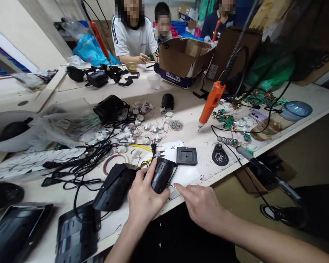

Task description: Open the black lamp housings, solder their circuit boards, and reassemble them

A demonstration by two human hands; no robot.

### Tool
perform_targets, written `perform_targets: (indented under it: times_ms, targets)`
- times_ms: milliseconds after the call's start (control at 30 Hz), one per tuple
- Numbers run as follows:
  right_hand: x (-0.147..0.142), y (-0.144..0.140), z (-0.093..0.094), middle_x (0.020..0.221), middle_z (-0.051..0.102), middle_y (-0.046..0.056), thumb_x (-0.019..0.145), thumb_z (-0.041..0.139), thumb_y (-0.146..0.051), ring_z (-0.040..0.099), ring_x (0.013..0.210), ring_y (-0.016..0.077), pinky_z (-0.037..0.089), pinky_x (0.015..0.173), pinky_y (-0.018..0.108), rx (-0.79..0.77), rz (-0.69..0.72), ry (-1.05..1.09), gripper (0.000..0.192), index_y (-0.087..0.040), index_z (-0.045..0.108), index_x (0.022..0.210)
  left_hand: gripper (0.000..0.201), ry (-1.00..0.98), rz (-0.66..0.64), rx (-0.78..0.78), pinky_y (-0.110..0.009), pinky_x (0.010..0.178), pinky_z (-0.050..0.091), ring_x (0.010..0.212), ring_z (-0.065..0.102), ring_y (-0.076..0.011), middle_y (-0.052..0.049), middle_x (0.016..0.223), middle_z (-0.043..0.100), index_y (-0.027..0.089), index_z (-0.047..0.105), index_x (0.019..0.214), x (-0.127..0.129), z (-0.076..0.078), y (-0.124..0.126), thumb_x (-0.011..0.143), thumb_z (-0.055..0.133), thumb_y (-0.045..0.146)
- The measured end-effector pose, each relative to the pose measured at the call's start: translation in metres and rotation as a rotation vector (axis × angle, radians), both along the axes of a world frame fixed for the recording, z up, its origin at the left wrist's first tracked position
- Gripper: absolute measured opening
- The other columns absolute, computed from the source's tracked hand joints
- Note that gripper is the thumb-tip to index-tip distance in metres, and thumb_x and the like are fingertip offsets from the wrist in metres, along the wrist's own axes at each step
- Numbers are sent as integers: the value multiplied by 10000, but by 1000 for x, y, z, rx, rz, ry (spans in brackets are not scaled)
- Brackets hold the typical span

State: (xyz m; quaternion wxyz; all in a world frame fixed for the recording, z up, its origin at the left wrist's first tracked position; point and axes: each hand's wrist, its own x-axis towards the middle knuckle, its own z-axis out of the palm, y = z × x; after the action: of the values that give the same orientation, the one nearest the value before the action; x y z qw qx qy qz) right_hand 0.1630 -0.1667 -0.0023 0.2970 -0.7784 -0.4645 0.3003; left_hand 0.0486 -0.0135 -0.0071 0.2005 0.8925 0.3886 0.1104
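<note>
My left hand (145, 195) grips a slotted black plastic housing (162, 175) near the table's front edge, with fingers along its side and the thumb at its lower end. My right hand (200, 204) is closed, and a thin metal rod (172, 186) runs from its fingertips to the lower right side of that housing. Which kind of tool or part the rod is, I cannot tell. Left of my hands lies a larger black housing (116, 186) with a cord. Just behind sits a square black tray (186, 156), and yellow-handled pliers (148, 153) lie partly hidden.
An orange electric screwdriver (212, 102) hangs over the table at right. A soldering iron (252, 159) rests in its coil holder at the right edge. Small white motors (153, 128), black cords (98, 157) and green circuit boards (227, 120) are scattered about. People sit across, behind a cardboard box (181, 58).
</note>
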Motion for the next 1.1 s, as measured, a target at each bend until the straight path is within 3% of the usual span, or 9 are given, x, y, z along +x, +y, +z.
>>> perform_targets:
  times_ms: [133, 200, 267, 467, 533, 700, 767, 900, 1100]
  targets:
    - [13, 13, 10, 530, 410, -55, 827, 472, -224, 278, 404, 68, 219, 417, 182, -278, -356, 1023, 367, -127, 724, 1075, 810, 7, -14, 0, -387, 870, 563, 1096, 644, -287, -67, 1236, 586, 303, 438, 1477, -1, 0, -1, 696, 651, 327]
    - [19, 17, 14, 516, 387, -71, 794, 514, -220, 235, 390, 53, 158, 410, 184, -309, -385, 1147, 347, -113, 726, 1046, 810, 4, -15, -2, -394, 877, 563, 1096, 644, -288, -68, 1237, 585, 304, 443, 1474, 0, -1, -2, 693, 656, 325]
    - [19, 16, 15, 508, 429, -55, 827, 507, -233, 296, 392, 69, 198, 410, 194, -278, -314, 921, 312, -123, 741, 1001, 809, 3, -8, -8, -392, 865, 567, 1092, 646, -287, -65, 1234, 587, 311, 446, 1471, 0, -2, -1, 691, 660, 325]
    - [-3, -2, 3, 838, 686, 137, 852, 423, -84, 591, 740, 217, 447, 652, 306, 129, 88, -400, 444, -87, 693, 1205, 809, 15, 5, -29, -390, 858, 569, 1062, 656, -285, -58, 1218, 584, 326, 443, 1472, 0, 1, 1, 694, 666, 330]
    - [-5, -2, 2, 809, 674, 119, 870, 415, -100, 584, 733, 208, 448, 650, 298, 121, 38, -343, 427, -101, 703, 1186, 806, 18, 9, -29, -397, 857, 570, 1061, 657, -289, -58, 1212, 584, 327, 440, 1474, 0, 3, 0, 700, 662, 331]
    - [8, 16, 14, 562, 448, -34, 857, 447, -184, 410, 479, 104, 316, 456, 213, -271, -291, 774, 304, -121, 731, 945, 809, 2, -1, -31, -409, 866, 568, 1084, 650, -298, -61, 1232, 581, 320, 448, 1470, -1, 3, -2, 689, 661, 322]
    - [14, 22, 19, 550, 435, -49, 835, 451, -155, 390, 452, 91, 281, 440, 205, -355, -308, 889, 286, -112, 708, 951, 813, 2, 4, -36, -409, 866, 567, 1092, 647, -299, -60, 1241, 581, 320, 450, 1468, 0, 2, -2, 683, 661, 314]
    - [13, 23, 21, 594, 510, -24, 874, 486, -151, 480, 550, 118, 340, 527, 228, -301, -286, 625, 193, -145, 670, 819, 820, 12, 10, -56, -411, 864, 564, 1090, 647, -300, -66, 1248, 578, 316, 440, 1476, 1, 3, -2, 685, 657, 316]
    - [-3, 8, 9, 801, 594, 74, 877, 446, -33, 542, 741, 197, 361, 670, 305, -44, 52, -395, 197, -141, 591, 797, 813, 23, 27, -35, -426, 863, 559, 1074, 646, -312, -79, 1251, 573, 320, 461, 1465, 4, 4, -7, 679, 669, 303]
